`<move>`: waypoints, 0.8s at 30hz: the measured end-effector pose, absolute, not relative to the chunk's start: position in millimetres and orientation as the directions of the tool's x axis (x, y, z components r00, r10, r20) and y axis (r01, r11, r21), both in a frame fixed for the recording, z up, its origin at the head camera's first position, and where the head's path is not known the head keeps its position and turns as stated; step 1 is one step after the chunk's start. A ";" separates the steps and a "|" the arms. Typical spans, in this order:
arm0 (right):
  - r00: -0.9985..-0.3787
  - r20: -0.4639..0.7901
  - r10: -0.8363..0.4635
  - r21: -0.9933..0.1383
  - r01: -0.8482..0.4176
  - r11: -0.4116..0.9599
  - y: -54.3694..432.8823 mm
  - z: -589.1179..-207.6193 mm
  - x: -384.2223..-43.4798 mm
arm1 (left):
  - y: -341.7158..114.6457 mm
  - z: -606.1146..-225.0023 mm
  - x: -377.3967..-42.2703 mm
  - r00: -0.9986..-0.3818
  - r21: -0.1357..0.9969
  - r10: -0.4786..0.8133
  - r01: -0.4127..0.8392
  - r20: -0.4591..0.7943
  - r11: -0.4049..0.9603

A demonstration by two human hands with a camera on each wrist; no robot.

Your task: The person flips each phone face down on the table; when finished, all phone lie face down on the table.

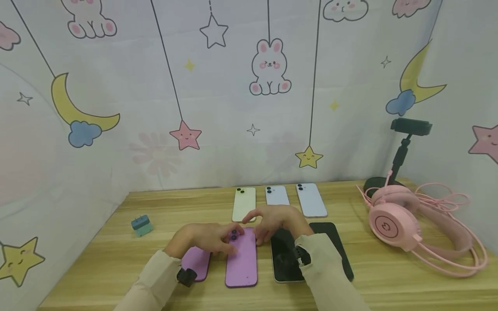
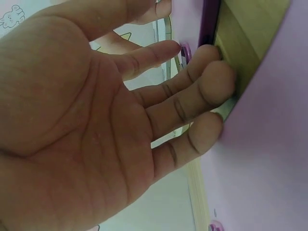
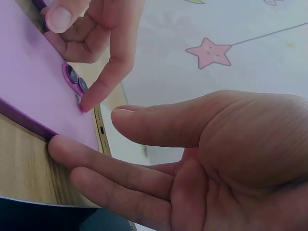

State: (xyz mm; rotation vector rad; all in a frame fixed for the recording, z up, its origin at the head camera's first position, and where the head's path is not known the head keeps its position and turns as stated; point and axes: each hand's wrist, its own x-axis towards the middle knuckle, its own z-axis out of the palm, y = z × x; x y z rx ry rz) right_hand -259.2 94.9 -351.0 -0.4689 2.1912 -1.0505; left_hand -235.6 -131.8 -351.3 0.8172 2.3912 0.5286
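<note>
A purple phone point(image 1: 242, 270) lies back up in the middle of the table, its two camera lenses at the upper left. My left hand point(image 1: 210, 236) is over its left side, with the index fingertip point(image 3: 86, 103) touching down beside the camera lenses in the right wrist view. The left palm and slightly bent fingers show in the left wrist view. At the phone's upper right edge is my right hand point(image 1: 274, 219); its extended fingertips point(image 3: 62, 147) meet that edge, thumb held apart. Partly under the left hand lies a second purple phone point(image 1: 196, 264).
Dark-faced phones point(image 1: 285, 261) lie right, one partly behind the right forearm. A pale yellow phone point(image 1: 244, 206) and two pale blue phones point(image 1: 312, 201) line the back. A pink headset point(image 1: 393, 222), a black stand point(image 1: 400, 157) and a blue-green charger plug point(image 1: 142, 224) are at the sides.
</note>
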 end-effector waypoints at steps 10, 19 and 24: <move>-0.713 -0.395 -0.579 -0.803 -0.037 0.594 96.6 -349.7 -259.6 | -132.3 -351.8 -235.2 -0.675 0.470 0.647 0.469 -0.354 0.747; -0.680 -0.368 -0.634 -0.800 -0.116 0.589 105.5 -347.9 -264.4 | -125.2 -349.4 -230.9 -0.671 0.398 0.649 0.519 -0.358 0.756; -0.675 -0.367 -0.640 -0.785 -0.144 0.603 112.1 -345.7 -263.4 | -121.0 -346.2 -228.7 -0.668 0.366 0.622 0.505 -0.408 0.782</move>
